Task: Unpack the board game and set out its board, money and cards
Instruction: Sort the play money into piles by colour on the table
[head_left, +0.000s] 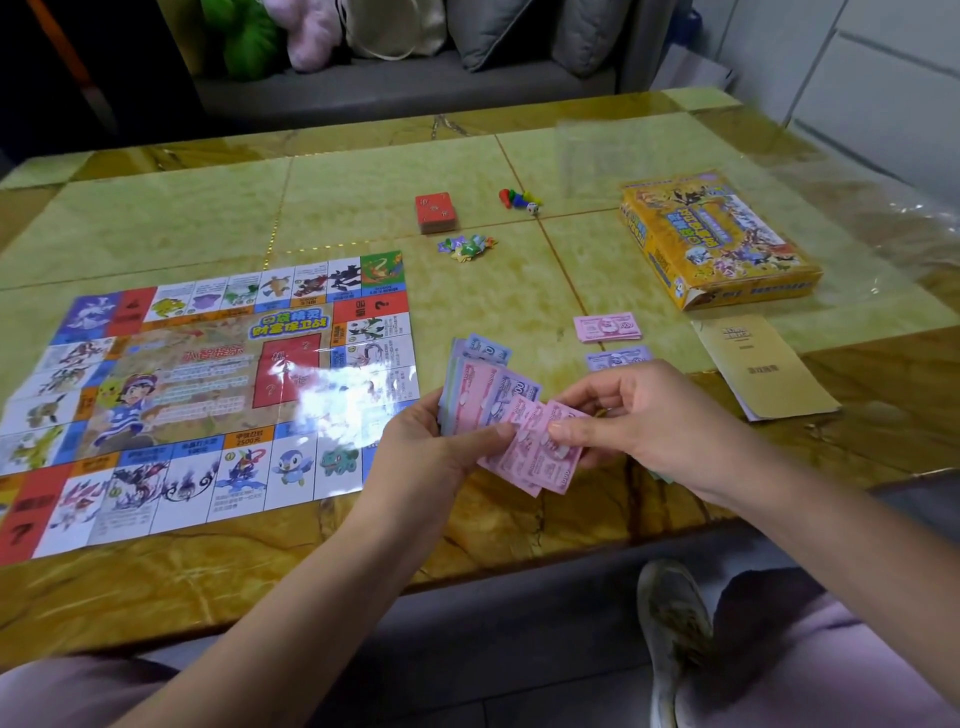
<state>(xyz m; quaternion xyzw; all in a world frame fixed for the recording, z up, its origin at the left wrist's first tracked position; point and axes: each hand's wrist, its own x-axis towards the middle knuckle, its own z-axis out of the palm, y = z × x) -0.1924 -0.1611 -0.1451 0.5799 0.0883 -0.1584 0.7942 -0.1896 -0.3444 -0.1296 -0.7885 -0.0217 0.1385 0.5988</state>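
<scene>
Head view: pink and lilac paper banknotes (480, 387) gripped by left hand (426, 449), one pinched by right hand (644, 415); glossy printed paper board (208, 395), left, marked "?".

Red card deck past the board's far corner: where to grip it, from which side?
Come from above and pinch the red card deck by its left and right edges, low down. It lies flat as a squared stack, sides free; the cardboard tokens lie close by its near edge.

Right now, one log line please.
left hand grips note stack; right hand pinches pink notes; board unfolded; cards stacked beyond board
</scene>
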